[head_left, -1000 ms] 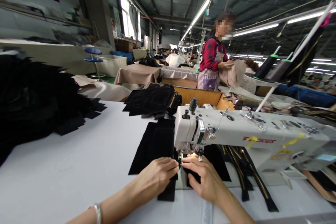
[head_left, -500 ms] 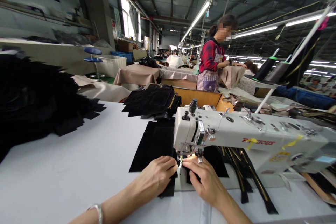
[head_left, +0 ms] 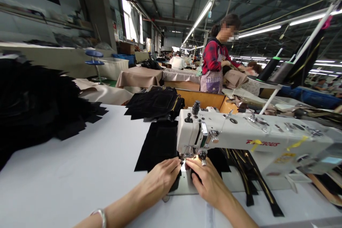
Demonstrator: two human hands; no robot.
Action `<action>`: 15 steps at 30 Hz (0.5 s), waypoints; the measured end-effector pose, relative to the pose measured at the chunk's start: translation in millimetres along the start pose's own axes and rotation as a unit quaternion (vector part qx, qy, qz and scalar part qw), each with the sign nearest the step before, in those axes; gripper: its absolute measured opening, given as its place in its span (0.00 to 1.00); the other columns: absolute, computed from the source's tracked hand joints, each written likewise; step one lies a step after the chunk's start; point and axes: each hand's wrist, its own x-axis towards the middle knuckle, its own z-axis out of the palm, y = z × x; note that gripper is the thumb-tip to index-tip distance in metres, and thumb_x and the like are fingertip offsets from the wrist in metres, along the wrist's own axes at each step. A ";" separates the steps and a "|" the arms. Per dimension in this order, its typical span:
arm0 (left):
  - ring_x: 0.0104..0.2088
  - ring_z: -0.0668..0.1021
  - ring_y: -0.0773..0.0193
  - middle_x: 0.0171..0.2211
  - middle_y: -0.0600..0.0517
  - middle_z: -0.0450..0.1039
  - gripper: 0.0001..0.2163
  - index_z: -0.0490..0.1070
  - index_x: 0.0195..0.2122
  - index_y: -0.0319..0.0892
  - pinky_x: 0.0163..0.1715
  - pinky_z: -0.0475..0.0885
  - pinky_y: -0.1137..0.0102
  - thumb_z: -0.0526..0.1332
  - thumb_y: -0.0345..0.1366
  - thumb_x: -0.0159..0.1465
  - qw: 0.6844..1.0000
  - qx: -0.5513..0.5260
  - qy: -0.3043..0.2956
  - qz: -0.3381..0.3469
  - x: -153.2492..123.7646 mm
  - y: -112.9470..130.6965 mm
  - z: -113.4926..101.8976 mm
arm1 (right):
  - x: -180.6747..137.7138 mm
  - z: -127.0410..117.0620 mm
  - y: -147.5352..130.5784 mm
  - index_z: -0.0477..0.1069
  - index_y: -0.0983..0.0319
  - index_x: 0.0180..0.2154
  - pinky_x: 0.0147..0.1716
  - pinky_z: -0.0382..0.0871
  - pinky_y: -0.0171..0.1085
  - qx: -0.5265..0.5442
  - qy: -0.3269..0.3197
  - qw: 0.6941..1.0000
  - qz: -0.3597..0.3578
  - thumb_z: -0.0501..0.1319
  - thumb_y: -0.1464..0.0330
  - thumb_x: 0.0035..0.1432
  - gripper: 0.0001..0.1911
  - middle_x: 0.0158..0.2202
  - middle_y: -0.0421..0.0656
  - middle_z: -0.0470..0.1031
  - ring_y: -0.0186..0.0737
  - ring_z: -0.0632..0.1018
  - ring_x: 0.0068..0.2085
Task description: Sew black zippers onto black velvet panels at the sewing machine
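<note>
Our left hand [head_left: 160, 178] lies flat, fingers loose, pressing the black fabric [head_left: 157, 144] onto the table [head_left: 80, 171] just left of the needle. Our right hand [head_left: 207, 180] rests open on the same fabric just right of it, fingertips under the sewing machine [head_left: 251, 140] head. The fabric runs back along the machine's left side. Beyond lie 2 black stacks: one [head_left: 156, 103] behind the machine, one [head_left: 34, 99] far left. Farther off, a person [head_left: 216, 60] handles beige cloth [head_left: 235, 78].

Left hand [head_left: 160, 177] and right hand [head_left: 207, 180] lie flat (fingertips nearly meeting).
</note>
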 end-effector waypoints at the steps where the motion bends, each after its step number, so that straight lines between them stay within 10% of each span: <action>1: 0.45 0.78 0.57 0.43 0.45 0.72 0.10 0.66 0.50 0.38 0.50 0.75 0.62 0.51 0.25 0.71 1.000 0.001 -0.003 0.002 0.0 0.3 -1.0 | -0.1 0.3 -0.1 0.66 0.59 0.58 0.58 0.65 0.56 -0.001 -0.003 1.000 0.002 0.52 0.79 0.59 0.26 0.56 0.47 0.72 0.50 0.72 0.55; 15: 0.51 0.77 0.57 0.49 0.44 0.73 0.13 0.65 0.55 0.39 0.56 0.73 0.63 0.53 0.26 0.70 1.000 -0.005 -0.003 0.006 -1.7 -6.5 7.1 | 2.1 0.1 -2.1 0.66 0.60 0.59 0.58 0.65 0.53 -0.016 0.002 1.000 0.010 0.50 0.78 0.63 0.25 0.53 0.46 0.75 0.47 0.74 0.52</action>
